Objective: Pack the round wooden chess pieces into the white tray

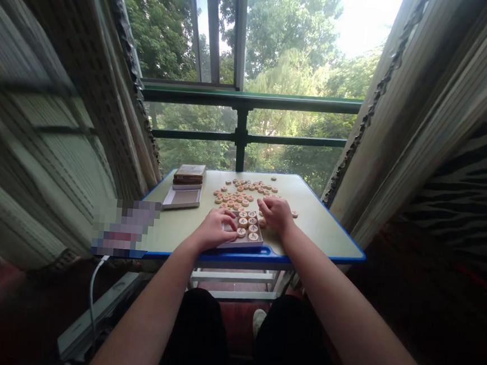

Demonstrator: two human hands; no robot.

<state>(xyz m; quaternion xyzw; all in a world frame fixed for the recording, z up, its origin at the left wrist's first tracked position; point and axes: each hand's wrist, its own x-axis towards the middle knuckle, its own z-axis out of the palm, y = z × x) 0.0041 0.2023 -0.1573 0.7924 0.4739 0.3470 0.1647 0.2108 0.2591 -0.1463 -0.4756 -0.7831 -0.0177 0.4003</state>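
Note:
A shallow box lies near the table's front edge with several Chinese chess pieces set in rows, characters upward. My left hand reaches over the box's left side. Its thumb and fingers are apart, the tips beside the leftmost pieces; whether they touch one is unclear. Just past the box's right side is my right hand, fingers curled together above the table. Whatever is in its fingertips is hidden. Beyond both hands, many loose round chess pieces are scattered, some with red characters.
An open box tray and a stack of boxes stand at the back left of the blue-edged table. A blurred-out object with a white cable lies at the left corner. Curtains hang on both sides of the window.

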